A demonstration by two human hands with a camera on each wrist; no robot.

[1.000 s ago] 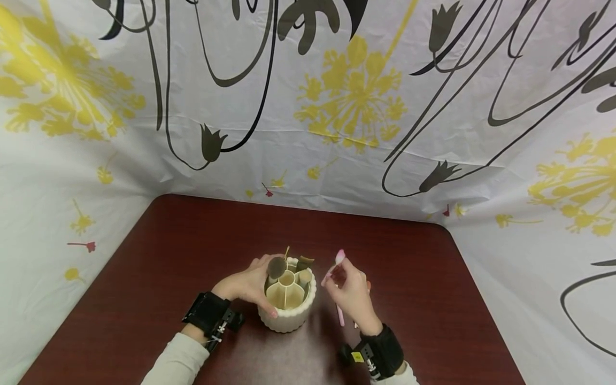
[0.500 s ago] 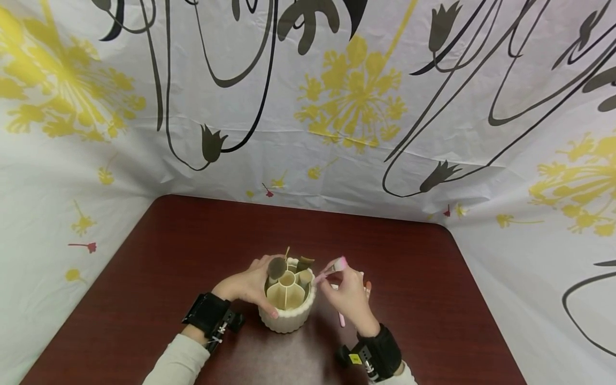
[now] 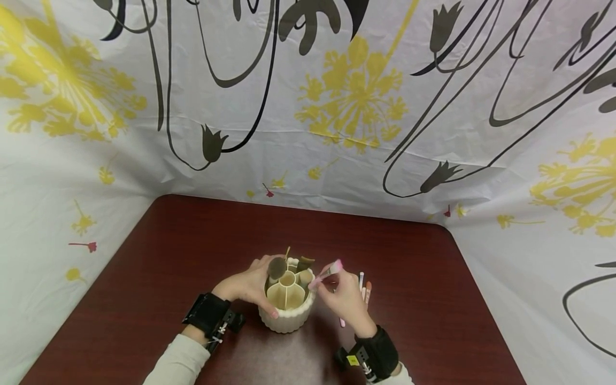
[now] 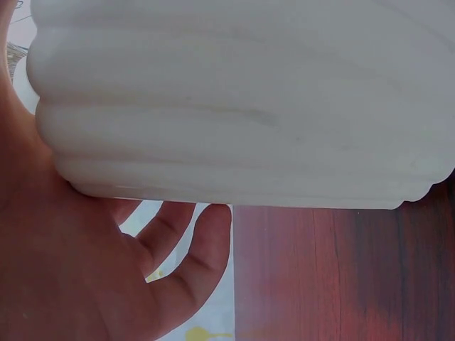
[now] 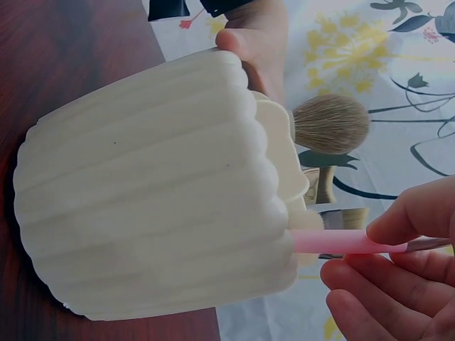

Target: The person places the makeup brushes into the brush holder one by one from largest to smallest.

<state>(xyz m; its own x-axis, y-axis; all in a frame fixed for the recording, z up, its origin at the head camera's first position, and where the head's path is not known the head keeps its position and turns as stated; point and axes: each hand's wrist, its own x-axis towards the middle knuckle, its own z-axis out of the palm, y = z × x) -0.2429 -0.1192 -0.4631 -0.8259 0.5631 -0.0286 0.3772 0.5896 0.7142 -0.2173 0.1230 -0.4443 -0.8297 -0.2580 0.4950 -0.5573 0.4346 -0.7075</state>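
My left hand grips the side of a cream brush holder with a ribbed wall and a scalloped rim. Inside, dividers surround a round middle compartment. A fluffy round brush and a dark flat brush stand in it, along with others partly hidden. My right hand pinches a pink makeup brush between thumb and fingers, bristles up and tilted right. Its pink handle end is at the holder's right rim, and in the right wrist view the tip is hidden behind that rim.
Several loose brushes lie on the dark red table just right of my right hand, including one with orange-brown bristles. A pink handle shows below that hand. Patterned white cloth hangs behind the table's far edge.
My right hand has moved left with the pink brush, bringing the handle end to the holder's rim. More of the loose brushes now shows. My left hand and the holder stay put.
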